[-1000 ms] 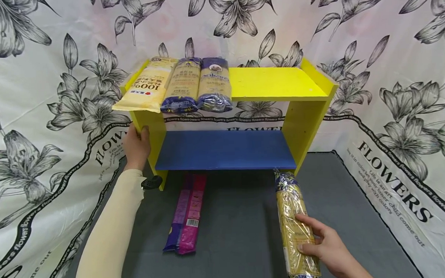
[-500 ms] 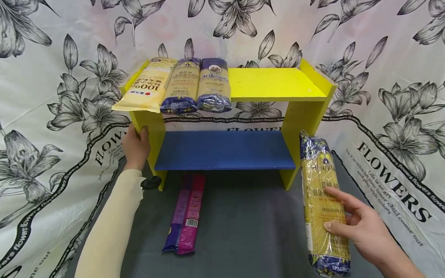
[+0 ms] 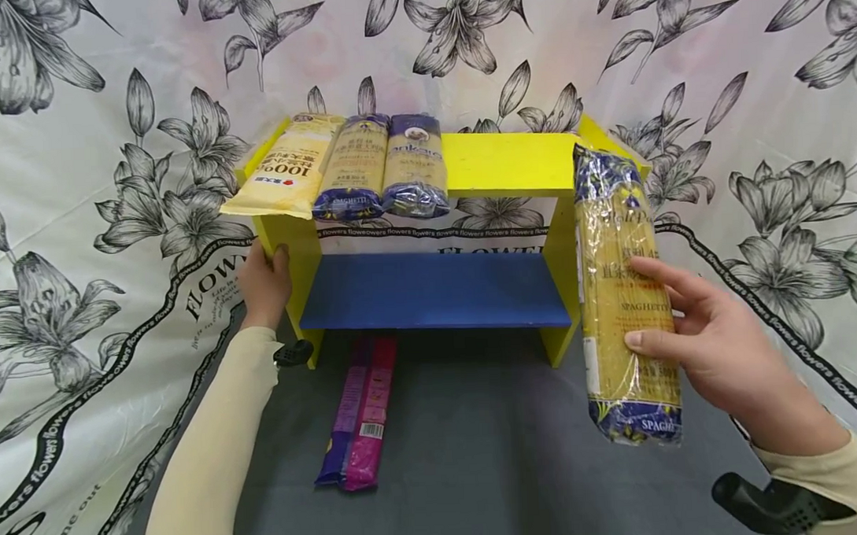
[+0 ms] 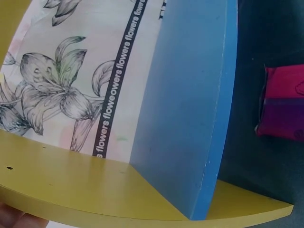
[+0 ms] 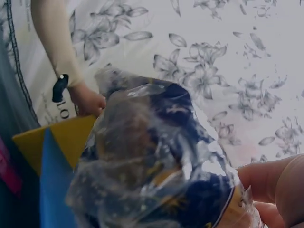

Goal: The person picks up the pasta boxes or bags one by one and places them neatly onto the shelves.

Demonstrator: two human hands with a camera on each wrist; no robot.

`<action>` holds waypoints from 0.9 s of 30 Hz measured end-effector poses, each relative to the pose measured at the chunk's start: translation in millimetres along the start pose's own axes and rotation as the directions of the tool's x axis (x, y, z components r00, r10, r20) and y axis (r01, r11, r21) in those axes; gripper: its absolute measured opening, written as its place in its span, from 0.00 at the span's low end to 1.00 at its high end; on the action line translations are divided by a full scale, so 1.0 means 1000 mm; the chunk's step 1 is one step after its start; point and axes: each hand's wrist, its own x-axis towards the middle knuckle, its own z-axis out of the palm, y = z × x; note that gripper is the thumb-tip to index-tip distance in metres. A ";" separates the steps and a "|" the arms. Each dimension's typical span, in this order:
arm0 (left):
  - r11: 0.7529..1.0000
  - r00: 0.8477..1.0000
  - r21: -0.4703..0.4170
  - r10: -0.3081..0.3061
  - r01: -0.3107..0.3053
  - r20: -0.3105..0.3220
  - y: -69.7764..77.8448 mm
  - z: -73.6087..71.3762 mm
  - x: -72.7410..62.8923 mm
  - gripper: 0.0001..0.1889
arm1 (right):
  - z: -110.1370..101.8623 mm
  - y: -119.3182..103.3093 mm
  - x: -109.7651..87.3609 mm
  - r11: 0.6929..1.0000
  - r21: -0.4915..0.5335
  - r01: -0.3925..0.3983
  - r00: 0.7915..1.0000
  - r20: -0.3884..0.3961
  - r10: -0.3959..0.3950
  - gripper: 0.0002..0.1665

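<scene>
My right hand (image 3: pixel 722 352) grips a clear-and-blue pack of spaghetti (image 3: pixel 624 308) by its right side, thumb across the front. The pack is held upright in the air, overlapping the right side panel of the yellow shelf unit (image 3: pixel 517 160) in the head view. In the right wrist view the blue crinkled end of the spaghetti pack (image 5: pixel 156 156) fills the middle. My left hand (image 3: pixel 264 285) grips the edge of the unit's left side panel, below the top shelf. Only some fingers (image 4: pixel 19 218) of it show in the left wrist view.
On the top shelf lie a yellow pasta bag (image 3: pixel 286 166) and two spaghetti packs, one in the middle (image 3: pixel 354 164) and one at right (image 3: pixel 415 162). Below them is a blue shelf (image 3: pixel 432 291). Purple and pink packs (image 3: pixel 366 419) lie on the grey table (image 3: pixel 463 455).
My right hand has lifted the spaghetti pack up from near the table's front and moved it rightward, to the height of the shelves. My left hand stays on the side panel.
</scene>
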 end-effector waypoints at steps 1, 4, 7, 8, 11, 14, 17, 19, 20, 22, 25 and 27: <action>1.000 1.000 0.001 0.000 0.000 0.000 0.000 0.000 0.000 0.17 | 0.002 -0.006 0.007 1.000 0.004 -0.009 1.000 0.009 0.009 0.47; 1.000 1.000 0.002 -0.002 0.002 0.001 -0.001 0.000 -0.001 0.17 | 0.009 -0.022 0.028 0.999 0.035 -0.038 0.999 0.020 0.038 0.46; 1.000 1.000 -0.002 0.002 -0.002 -0.002 -0.001 0.000 -0.001 0.17 | 0.016 -0.038 0.047 0.996 0.060 -0.069 0.998 0.010 0.069 0.45; 1.000 1.000 -0.002 0.004 -0.004 -0.002 -0.001 0.000 -0.001 0.17 | 0.019 -0.043 0.054 0.995 0.059 -0.083 0.997 0.003 0.083 0.44; 1.000 1.000 -0.001 0.012 -0.012 -0.002 0.000 0.000 -0.001 0.17 | 0.029 -0.058 0.070 0.989 -0.027 -0.143 0.989 -0.038 0.142 0.44; 1.000 1.000 -0.004 0.013 -0.013 -0.002 0.000 -0.001 -0.001 0.17 | 0.040 -0.070 0.085 0.973 -0.100 -0.206 0.978 -0.053 0.202 0.44; 1.000 1.000 -0.007 0.011 -0.011 -0.002 0.001 -0.001 -0.001 0.17 | 0.050 -0.076 0.100 0.968 -0.109 -0.225 0.974 -0.047 0.221 0.45; 1.000 1.000 -0.005 0.009 -0.009 0.002 0.001 -0.001 -0.001 0.17 | 0.056 -0.079 0.110 0.968 -0.086 -0.234 0.972 -0.042 0.232 0.46; 1.000 1.000 -0.004 0.007 -0.007 0.004 0.001 -0.001 -0.001 0.17 | 0.059 -0.081 0.115 0.966 -0.097 -0.240 0.971 -0.043 0.237 0.46; 1.000 1.000 -0.004 0.005 -0.005 0.005 0.001 -0.001 -0.001 0.17 | 0.066 -0.083 0.125 0.960 -0.102 -0.261 0.965 -0.043 0.258 0.46; 1.000 1.000 -0.005 0.010 -0.010 0.003 0.000 0.000 -0.001 0.17 | 0.076 -0.087 0.139 0.947 -0.132 -0.294 0.956 -0.046 0.291 0.47; 1.000 1.000 -0.003 0.017 -0.017 -0.003 0.000 0.000 0.000 0.17 | 0.084 -0.088 0.147 0.941 -0.144 -0.306 0.952 -0.056 0.301 0.47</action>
